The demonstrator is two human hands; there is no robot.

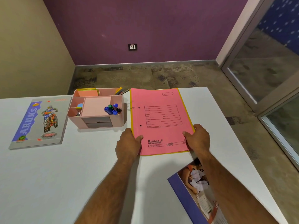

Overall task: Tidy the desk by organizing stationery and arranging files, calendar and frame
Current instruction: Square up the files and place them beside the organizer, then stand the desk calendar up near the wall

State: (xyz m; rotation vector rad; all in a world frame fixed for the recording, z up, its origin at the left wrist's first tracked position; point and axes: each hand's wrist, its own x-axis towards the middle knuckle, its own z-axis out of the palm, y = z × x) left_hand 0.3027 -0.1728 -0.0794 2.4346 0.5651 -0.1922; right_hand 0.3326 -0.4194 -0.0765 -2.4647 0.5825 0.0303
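A pink file folder [161, 117] with a yellow one under it lies on the white desk [80, 175], right of centre. My left hand [128, 144] grips its near left edge, thumb on top. My right hand [198, 139] grips its near right edge, thumb on the cover. A pink desk organiser [97, 109] with pens, sticky notes and small drawers stands left of the folder. A grey notebook with a motorbike picture [40, 122] lies at the far left. A calendar with a purple border [195, 191] lies near the front right, partly under my right forearm.
The desk's far edge runs just behind the organiser and folder; its right edge slants down past the calendar. Beyond are a carpeted floor, a purple wall with a socket [132, 47] and a glass door [267, 70] at the right.
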